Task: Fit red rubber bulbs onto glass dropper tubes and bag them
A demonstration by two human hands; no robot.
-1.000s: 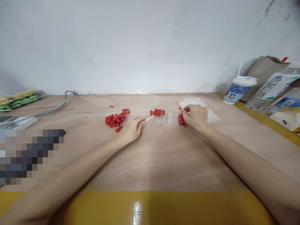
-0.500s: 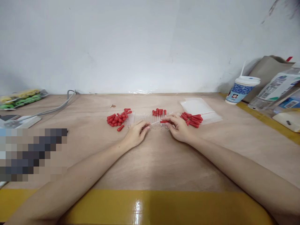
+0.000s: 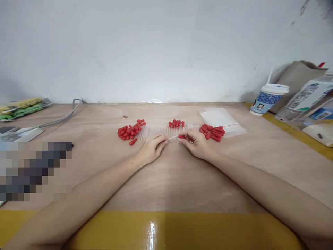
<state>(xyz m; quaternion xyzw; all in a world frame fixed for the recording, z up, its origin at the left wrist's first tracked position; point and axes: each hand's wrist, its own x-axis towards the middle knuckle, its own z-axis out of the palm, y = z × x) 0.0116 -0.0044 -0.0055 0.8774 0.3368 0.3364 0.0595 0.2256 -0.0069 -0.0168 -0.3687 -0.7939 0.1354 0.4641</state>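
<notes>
My left hand [image 3: 154, 147] pinches a thin clear dropper tube [image 3: 172, 138] between thumb and fingers. At the tube's right end, a red rubber bulb [image 3: 182, 136] is held in the closed fingers of my right hand [image 3: 195, 143], which partly hide it. Behind my hands lies a row of clear glass tubes [image 3: 162, 130]. Several tubes in the middle carry red bulbs [image 3: 176, 124] on their far ends. Loose red bulbs are heaped left of the row [image 3: 127, 132], and another pile of red bulbs [image 3: 215, 132] lies just right of my right hand.
Plastic bags [image 3: 221, 119] lie flat behind the right pile. A paper cup with a straw [image 3: 269, 99], a plastic bottle [image 3: 301, 100] and a grey bag [image 3: 291, 80] stand far right. On the left are a grey cable [image 3: 59, 121] and a packet of green and yellow items [image 3: 24, 108].
My right hand's fingertips have slid left along the bulb to where it meets the tube, covering more of the bulb. My left hand has hardly moved.
</notes>
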